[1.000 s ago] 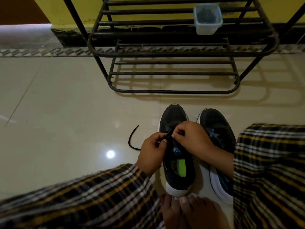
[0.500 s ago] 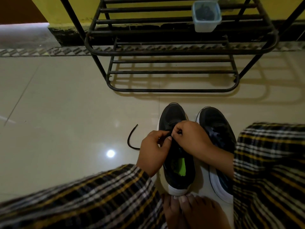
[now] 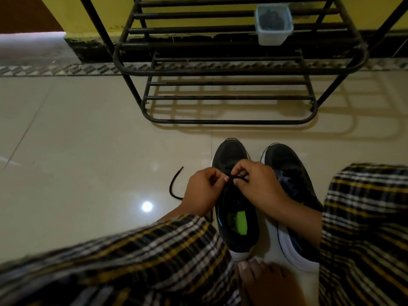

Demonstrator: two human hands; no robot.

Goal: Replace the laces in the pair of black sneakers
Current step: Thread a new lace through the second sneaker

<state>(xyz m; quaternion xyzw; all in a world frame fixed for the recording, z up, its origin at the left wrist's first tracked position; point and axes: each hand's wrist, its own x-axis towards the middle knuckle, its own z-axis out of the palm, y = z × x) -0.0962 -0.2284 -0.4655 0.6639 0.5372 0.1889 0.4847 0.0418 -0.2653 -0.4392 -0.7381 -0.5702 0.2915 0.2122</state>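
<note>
Right sneaker (image 3: pixel 291 173) laces hidden behind right hand (image 3: pixel 258 184); container (image 3: pixel 273 24) contents (dark) unreadable; shoe rack (image 3: pixel 231 69) top cropped.

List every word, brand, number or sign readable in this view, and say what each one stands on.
None can be read.
Left sneaker, green insole patch: a dark mark beside it, too blurred to read.
Right sneaker: no legible mark shows.
Plastic container on the metal rack: no label visible.
</note>
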